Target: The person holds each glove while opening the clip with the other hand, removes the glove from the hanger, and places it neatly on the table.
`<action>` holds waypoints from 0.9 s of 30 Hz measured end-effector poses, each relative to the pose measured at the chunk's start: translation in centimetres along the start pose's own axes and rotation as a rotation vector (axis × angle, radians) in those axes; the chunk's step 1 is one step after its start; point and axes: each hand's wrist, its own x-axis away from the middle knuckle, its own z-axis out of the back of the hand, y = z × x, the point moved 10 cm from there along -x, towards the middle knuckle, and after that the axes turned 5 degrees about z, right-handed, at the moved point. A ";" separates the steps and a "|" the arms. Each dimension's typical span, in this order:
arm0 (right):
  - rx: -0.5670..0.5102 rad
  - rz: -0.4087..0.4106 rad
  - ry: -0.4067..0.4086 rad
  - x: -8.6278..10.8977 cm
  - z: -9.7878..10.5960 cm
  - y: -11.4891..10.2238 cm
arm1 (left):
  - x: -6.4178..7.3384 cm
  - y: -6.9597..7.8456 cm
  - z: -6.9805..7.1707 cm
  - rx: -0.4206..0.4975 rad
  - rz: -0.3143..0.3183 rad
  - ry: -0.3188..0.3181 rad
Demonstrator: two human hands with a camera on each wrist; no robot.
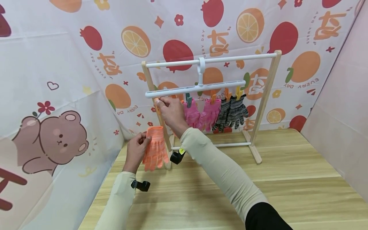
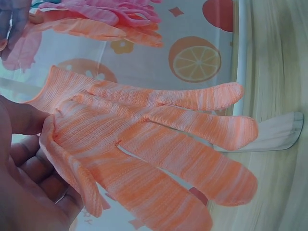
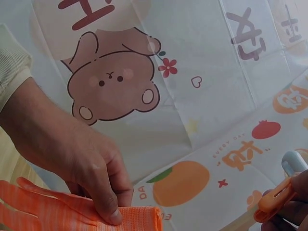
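An orange knit glove (image 1: 156, 148) hangs fingers-down from my left hand (image 1: 136, 150), its thumb side pinched between thumb and fingers. In the left wrist view the glove (image 2: 130, 130) is limp and spread. My right hand (image 1: 172, 113) grips an orange clothespin (image 3: 274, 199) near the left end of the white hanger bar (image 1: 172, 92), above the glove. Another orange glove (image 2: 96, 30) hangs behind in the left wrist view. Pink gloves (image 1: 210, 115) and black-grey gloves (image 1: 237, 111) hang from the bar by clothespins.
The hanger hooks over the top rail (image 1: 241, 57) of a stand with wooden posts (image 1: 265, 99), set on a wood-grain table (image 1: 287, 191). A fruit-print cloth (image 1: 184, 28) stands close behind, and a bear-print cloth (image 1: 57, 95) on the left.
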 end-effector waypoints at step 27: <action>0.006 -0.013 -0.008 -0.1 0.2 -0.2 | 0.1 -1.1 -0.2 0.003 0.065 -0.003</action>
